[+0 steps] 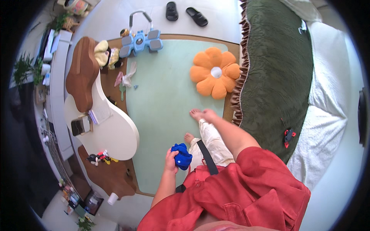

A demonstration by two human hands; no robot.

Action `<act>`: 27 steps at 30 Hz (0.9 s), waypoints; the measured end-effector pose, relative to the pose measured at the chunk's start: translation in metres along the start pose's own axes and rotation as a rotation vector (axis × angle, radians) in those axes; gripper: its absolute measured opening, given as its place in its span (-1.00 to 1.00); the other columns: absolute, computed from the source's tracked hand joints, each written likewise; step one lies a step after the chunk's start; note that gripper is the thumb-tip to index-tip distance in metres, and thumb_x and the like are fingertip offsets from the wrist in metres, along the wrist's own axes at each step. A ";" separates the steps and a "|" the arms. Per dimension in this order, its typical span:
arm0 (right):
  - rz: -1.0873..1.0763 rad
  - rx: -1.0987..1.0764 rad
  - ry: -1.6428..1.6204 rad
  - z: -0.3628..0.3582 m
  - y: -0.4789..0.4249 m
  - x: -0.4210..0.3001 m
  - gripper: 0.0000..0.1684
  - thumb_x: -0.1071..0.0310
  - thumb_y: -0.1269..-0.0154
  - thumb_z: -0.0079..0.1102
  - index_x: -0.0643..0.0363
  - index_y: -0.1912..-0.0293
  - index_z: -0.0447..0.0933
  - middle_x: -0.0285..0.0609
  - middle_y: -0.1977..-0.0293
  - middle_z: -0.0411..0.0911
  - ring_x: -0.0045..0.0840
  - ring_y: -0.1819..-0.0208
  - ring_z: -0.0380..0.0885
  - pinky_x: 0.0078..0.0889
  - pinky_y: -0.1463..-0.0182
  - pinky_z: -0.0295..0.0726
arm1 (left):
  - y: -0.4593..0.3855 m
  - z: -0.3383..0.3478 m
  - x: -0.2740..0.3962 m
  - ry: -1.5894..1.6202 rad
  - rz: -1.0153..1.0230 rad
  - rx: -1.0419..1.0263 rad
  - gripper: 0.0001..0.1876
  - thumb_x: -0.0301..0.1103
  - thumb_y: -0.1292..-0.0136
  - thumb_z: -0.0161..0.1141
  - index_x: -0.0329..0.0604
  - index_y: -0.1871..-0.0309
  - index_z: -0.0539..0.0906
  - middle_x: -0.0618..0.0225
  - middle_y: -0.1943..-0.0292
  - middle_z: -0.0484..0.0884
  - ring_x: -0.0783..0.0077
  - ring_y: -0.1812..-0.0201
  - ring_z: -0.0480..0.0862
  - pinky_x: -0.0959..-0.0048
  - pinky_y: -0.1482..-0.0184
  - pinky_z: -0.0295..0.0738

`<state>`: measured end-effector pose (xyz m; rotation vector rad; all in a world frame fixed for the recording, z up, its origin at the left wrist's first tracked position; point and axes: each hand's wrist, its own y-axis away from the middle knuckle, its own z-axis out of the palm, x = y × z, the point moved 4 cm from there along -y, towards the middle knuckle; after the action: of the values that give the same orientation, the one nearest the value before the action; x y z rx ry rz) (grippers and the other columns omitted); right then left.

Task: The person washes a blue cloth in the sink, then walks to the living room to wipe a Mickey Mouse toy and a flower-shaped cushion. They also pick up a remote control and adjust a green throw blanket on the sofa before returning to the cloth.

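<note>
My left hand (170, 161) grips a bunched blue cloth item (182, 156) with a small pale mark, above the edge of the mint-green mat (162, 109). My right hand (209, 115) is at one bare foot (196, 113), beside the cuff of the cream trousers (211, 134). Its fingers are blurred and partly hidden, so a hold cannot be made out. The other bare foot (189, 137) rests on the mat. A black strap (207, 157) crosses the lap over the red shirt.
An orange flower cushion (202, 59) lies on the mat. Left stands a curved white table (121, 135); ahead, a blue exercise device (139, 42) and black slippers (197, 16). Small cloths (128, 76) lie near the mat's left edge. A dark green covered bed or sofa (274, 66) runs along the right.
</note>
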<state>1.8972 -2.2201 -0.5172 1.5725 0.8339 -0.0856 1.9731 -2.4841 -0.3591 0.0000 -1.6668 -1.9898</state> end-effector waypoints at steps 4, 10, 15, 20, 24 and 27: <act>-0.209 -0.075 0.308 0.042 0.093 -0.039 -0.53 0.00 -0.05 0.07 0.15 0.16 0.56 0.02 0.18 0.54 -0.25 0.10 0.51 -0.31 -0.04 0.43 | 0.022 0.018 0.030 -0.094 0.051 -0.046 -0.59 -0.47 -0.02 0.07 -0.22 -0.01 0.37 0.25 0.15 0.49 0.33 0.12 0.52 0.37 0.05 0.47; -0.018 0.199 -0.055 -0.014 0.204 0.037 -0.57 0.07 -0.07 0.14 0.18 0.16 0.54 -0.04 0.26 0.57 -0.33 0.24 0.56 -0.33 0.13 0.50 | 0.077 0.053 0.084 -0.231 0.182 -0.238 -0.64 -0.45 0.00 0.02 -0.20 0.05 0.40 0.26 0.18 0.50 0.32 0.15 0.53 0.38 0.06 0.46; 0.315 0.588 -0.172 -0.080 0.324 0.171 -0.73 0.16 -0.11 0.07 0.15 0.31 0.52 -0.28 0.62 0.45 -0.55 0.63 0.43 -0.43 0.60 0.43 | 0.103 0.061 0.110 -0.317 0.217 -0.303 -0.65 -0.43 -0.02 0.01 -0.19 0.06 0.40 0.27 0.21 0.50 0.35 0.17 0.53 0.38 0.07 0.47; 0.690 0.581 -0.516 -0.057 0.412 0.253 -0.70 0.15 -0.20 0.07 0.16 0.18 0.47 -0.21 0.46 0.46 -0.53 0.59 0.43 -0.37 0.63 0.44 | 0.121 0.060 0.121 -0.261 0.224 -0.341 -0.68 -0.40 -0.02 0.03 -0.17 0.09 0.39 0.25 0.21 0.51 0.31 0.21 0.56 0.35 0.14 0.51; 0.698 0.460 -0.446 -0.033 0.411 0.242 -0.65 0.15 -0.20 0.03 0.29 0.25 0.48 -0.09 0.43 0.51 -0.41 0.52 0.51 -0.35 0.55 0.50 | 0.110 0.052 0.136 -0.283 0.226 -0.272 -0.69 -0.40 -0.01 0.03 -0.15 0.11 0.39 0.27 0.23 0.50 0.31 0.21 0.56 0.33 0.15 0.52; 0.615 0.295 -0.376 -0.037 0.375 0.219 -0.62 0.10 -0.18 0.08 0.23 0.18 0.49 -0.14 0.42 0.54 -0.38 0.47 0.54 -0.26 0.46 0.54 | 0.095 0.060 0.155 -0.273 0.205 -0.236 -0.71 -0.40 -0.02 0.04 -0.14 0.13 0.40 0.28 0.25 0.50 0.31 0.20 0.55 0.33 0.15 0.52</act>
<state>2.2471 -2.0679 -0.3079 1.9502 0.0244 -0.0569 1.8584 -2.4993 -0.2061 -0.5286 -1.5075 -2.0838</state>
